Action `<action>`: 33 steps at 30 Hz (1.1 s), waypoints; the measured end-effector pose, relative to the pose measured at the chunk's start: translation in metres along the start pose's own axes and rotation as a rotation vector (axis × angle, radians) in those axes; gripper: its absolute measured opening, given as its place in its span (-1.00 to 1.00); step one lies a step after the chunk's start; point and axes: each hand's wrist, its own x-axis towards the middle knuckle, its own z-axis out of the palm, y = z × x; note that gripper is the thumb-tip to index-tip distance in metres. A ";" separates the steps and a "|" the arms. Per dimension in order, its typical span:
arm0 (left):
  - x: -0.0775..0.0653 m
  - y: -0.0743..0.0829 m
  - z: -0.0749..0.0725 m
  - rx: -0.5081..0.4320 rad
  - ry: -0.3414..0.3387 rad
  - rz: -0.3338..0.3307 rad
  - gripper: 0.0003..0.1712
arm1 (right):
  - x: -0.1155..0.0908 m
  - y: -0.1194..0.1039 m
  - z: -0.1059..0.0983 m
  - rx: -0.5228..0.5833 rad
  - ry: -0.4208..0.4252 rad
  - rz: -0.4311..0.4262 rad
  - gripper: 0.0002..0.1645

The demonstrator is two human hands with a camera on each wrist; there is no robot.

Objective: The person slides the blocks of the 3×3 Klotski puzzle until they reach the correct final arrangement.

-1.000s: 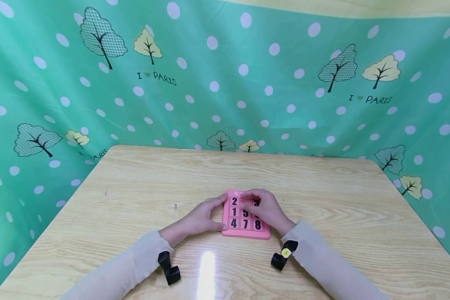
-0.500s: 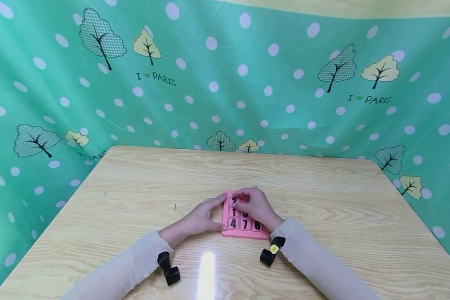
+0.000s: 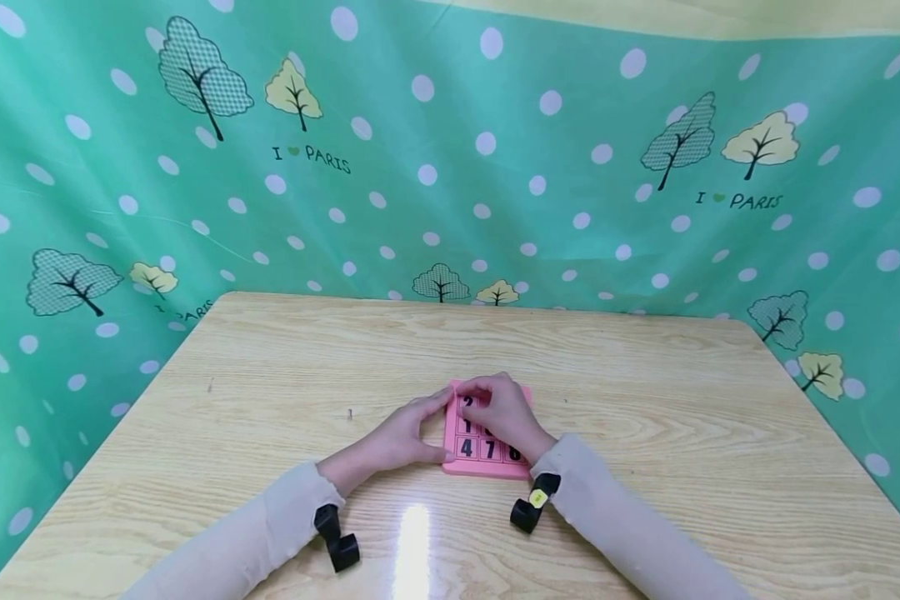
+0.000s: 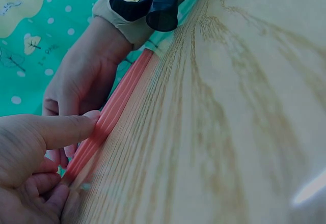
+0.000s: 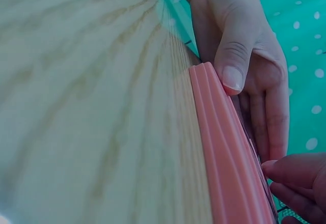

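Note:
A pink sliding number puzzle (image 3: 487, 472) lies flat on the table in the head view, with black digits on pink tiles. My left hand (image 3: 397, 433) holds its left side, thumb at the near corner and fingers at the far one. Over the upper tiles is my right hand (image 3: 506, 417), its index finger and thumb parted around the 2 tile (image 3: 468, 403). The 1, 4 and 7 show; the palm covers much of the right side. The left wrist view shows the puzzle's ridged edge (image 4: 114, 104) under my left thumb; the right wrist view shows its side (image 5: 224, 142) too.
A wood-grain table (image 3: 307, 358) extends around the puzzle. Behind it hangs a green dotted curtain (image 3: 390, 208) printed with trees. Black wrist cameras (image 3: 337, 537) are strapped over both sleeves. A bright light reflection lies near the front.
My right hand has moved left across the puzzle, from the middle of the top row to the 2 tile, uncovering the upper right frame corner. My left hand stays in place.

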 end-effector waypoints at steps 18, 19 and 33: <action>0.000 0.000 0.001 -0.012 -0.004 0.008 0.06 | 0.000 -0.001 -0.003 0.005 -0.016 -0.051 -0.69; 0.000 0.000 0.001 -0.006 -0.004 0.004 0.06 | 0.000 0.000 -0.003 0.005 -0.016 -0.052 -0.69; 0.000 -0.001 0.002 0.011 -0.002 -0.003 0.05 | -0.010 0.008 -0.017 -0.081 0.035 0.036 -0.70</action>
